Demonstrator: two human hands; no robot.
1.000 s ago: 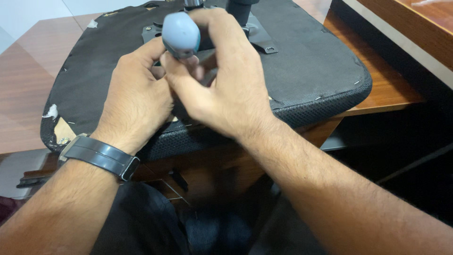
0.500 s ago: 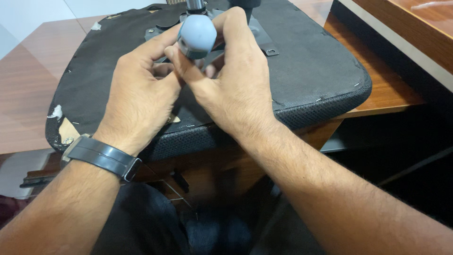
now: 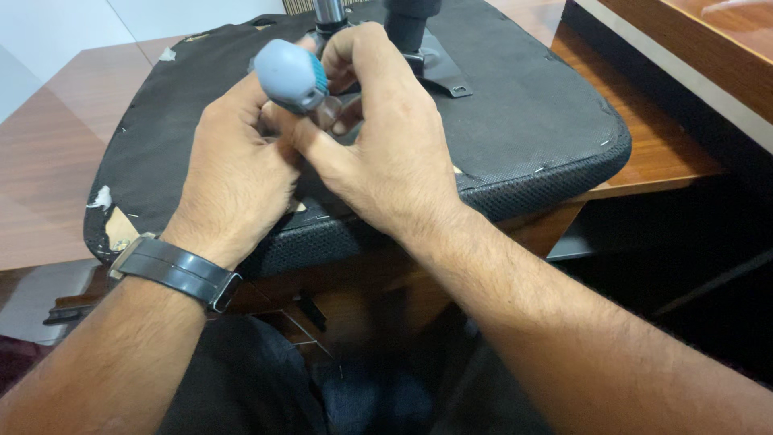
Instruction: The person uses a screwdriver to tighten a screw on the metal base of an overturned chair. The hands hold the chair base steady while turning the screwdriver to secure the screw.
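Observation:
A screwdriver with a rounded grey and teal handle (image 3: 290,75) stands nearly upright over an upturned black chair seat (image 3: 523,121). My left hand (image 3: 233,173) and my right hand (image 3: 386,137) are both wrapped around its shaft just under the handle, fingers pressed together. The shaft and tip are hidden behind my fingers. The seat lies bottom up on a wooden table, with its metal post (image 3: 328,11) and black bracket (image 3: 435,68) just beyond my hands.
The brown wooden table (image 3: 48,161) extends left of the seat. The seat's left corner (image 3: 109,221) is torn, showing pale patches. A darker wooden ledge (image 3: 692,56) rises at the right. A black watch (image 3: 173,270) sits on my left wrist.
The screwdriver handle has tilted and shifted a little to the left and away from me. Both hands stayed clasped around it over the seat.

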